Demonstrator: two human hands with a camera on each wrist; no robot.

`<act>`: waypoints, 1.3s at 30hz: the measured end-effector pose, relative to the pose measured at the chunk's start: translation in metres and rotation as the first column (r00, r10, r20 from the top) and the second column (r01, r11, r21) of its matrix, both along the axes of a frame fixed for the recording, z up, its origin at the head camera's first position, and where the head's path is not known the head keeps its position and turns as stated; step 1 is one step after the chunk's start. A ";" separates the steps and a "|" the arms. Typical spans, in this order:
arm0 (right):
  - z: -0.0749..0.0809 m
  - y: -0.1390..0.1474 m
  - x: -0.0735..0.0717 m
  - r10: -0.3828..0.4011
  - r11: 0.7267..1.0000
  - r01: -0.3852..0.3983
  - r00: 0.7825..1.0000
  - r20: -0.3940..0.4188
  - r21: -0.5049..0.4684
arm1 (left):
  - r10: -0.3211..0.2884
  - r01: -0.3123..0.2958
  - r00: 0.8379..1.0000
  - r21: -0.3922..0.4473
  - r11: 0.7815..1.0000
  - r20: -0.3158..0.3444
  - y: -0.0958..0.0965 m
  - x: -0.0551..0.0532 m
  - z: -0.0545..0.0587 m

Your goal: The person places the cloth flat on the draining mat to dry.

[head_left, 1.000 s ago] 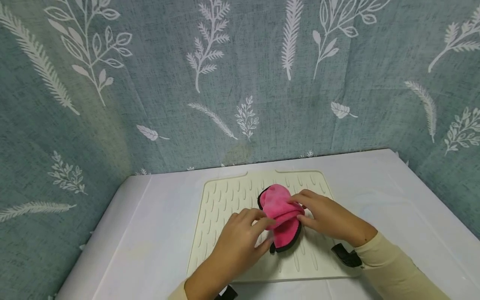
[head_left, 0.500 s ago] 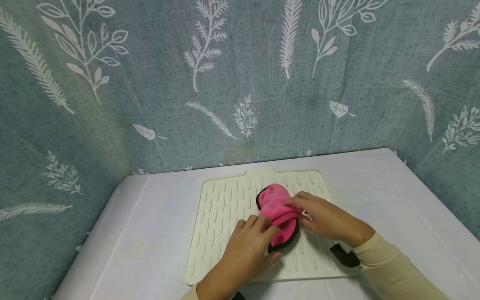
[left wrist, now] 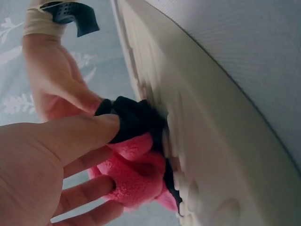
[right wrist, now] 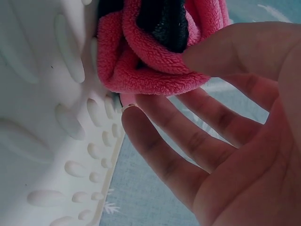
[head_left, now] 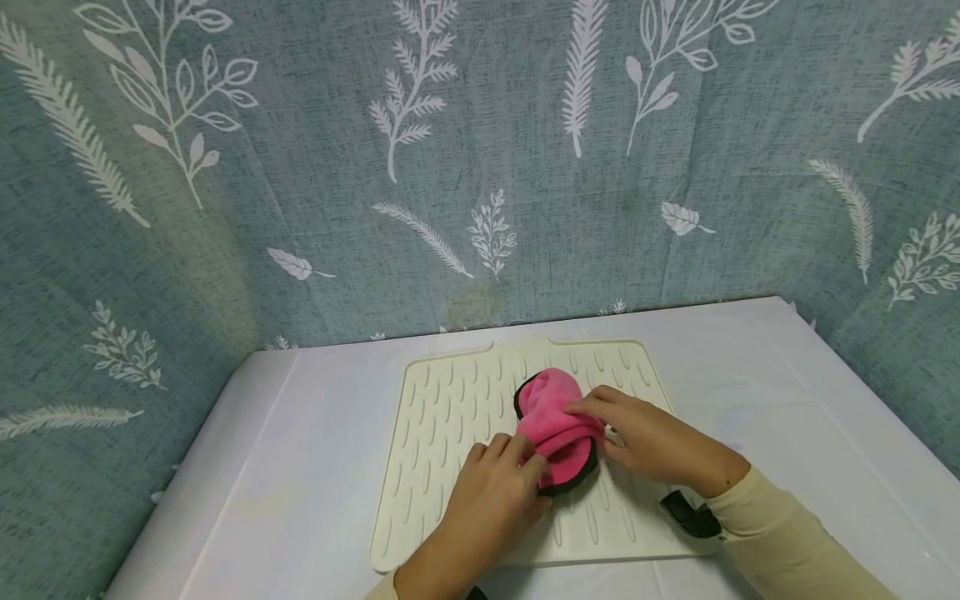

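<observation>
A pink fleecy cloth (head_left: pixel 553 402) with black edging lies bunched and folded on a cream ridged mat (head_left: pixel 442 421). From the near left, my left hand (head_left: pixel 487 496) pinches the cloth; in the left wrist view its thumb presses the black edging (left wrist: pixel 134 117), with fingers on the pink side. On the cloth's right side, my right hand (head_left: pixel 637 427) pinches a fold. The right wrist view has the thumb of that hand (right wrist: pixel 249 141) on the rolled pink layers (right wrist: pixel 146 82) and its fingers spread beneath. What lies inside the folds is hidden.
The mat rests on a table with a white cover (head_left: pixel 300 467). Behind and at both sides hangs a grey-green fabric (head_left: pixel 322 192) with white leaf prints. A black strap (head_left: pixel 690 514) sits by the right sleeve.
My left hand has moved slightly right and closed on the near left edge of the cloth. My right hand stays almost in place at the fold.
</observation>
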State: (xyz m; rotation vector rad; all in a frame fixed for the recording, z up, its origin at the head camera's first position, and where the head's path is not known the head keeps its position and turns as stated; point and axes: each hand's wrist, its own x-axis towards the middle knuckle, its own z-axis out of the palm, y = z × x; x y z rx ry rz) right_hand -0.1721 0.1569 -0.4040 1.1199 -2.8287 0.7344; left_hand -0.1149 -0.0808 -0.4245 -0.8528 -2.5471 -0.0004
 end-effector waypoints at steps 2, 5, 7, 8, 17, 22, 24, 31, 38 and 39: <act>0.000 0.000 0.000 -0.004 1.000 0.004 1.000 -0.001 0.001 | -0.001 0.001 1.000 0.006 1.000 -0.003 -0.001 0.000 0.000; -0.001 -0.001 0.001 -0.012 1.000 0.012 1.000 0.008 0.006 | 0.001 -0.001 1.000 0.019 1.000 0.003 -0.001 -0.001 0.000; 0.000 -0.002 0.001 -0.016 1.000 0.016 1.000 0.022 0.007 | 0.004 -0.004 1.000 0.033 0.999 0.007 -0.002 -0.002 0.000; 0.000 -0.002 0.001 -0.020 1.000 0.019 0.999 0.032 0.009 | 0.006 -0.006 1.000 0.037 0.999 0.008 -0.003 -0.002 0.000; 0.000 -0.004 0.002 -0.027 1.000 0.026 0.997 0.069 0.014 | 0.009 -0.007 1.000 0.112 0.994 -0.022 -0.005 -0.005 0.002; 0.000 -0.004 0.003 -0.034 0.999 0.034 0.996 0.083 0.009 | 0.009 -0.008 1.000 0.124 0.992 -0.007 -0.006 -0.006 0.004; 0.000 -0.004 0.004 -0.040 0.999 0.039 0.995 0.096 0.010 | 0.009 -0.009 1.000 0.121 0.993 0.001 -0.007 -0.006 0.005; 0.001 -0.006 0.006 -0.045 0.999 0.044 0.994 0.100 0.019 | 0.007 -0.007 1.000 0.133 0.991 0.005 -0.008 -0.006 0.007; -0.001 -0.007 0.006 -0.050 0.999 0.048 0.995 0.086 0.026 | 0.006 -0.006 1.000 0.135 0.991 -0.001 -0.009 -0.007 0.008; -0.001 -0.007 0.006 -0.050 0.999 0.048 0.995 0.083 0.026 | 0.004 -0.004 1.000 0.136 0.991 0.000 -0.009 -0.007 0.008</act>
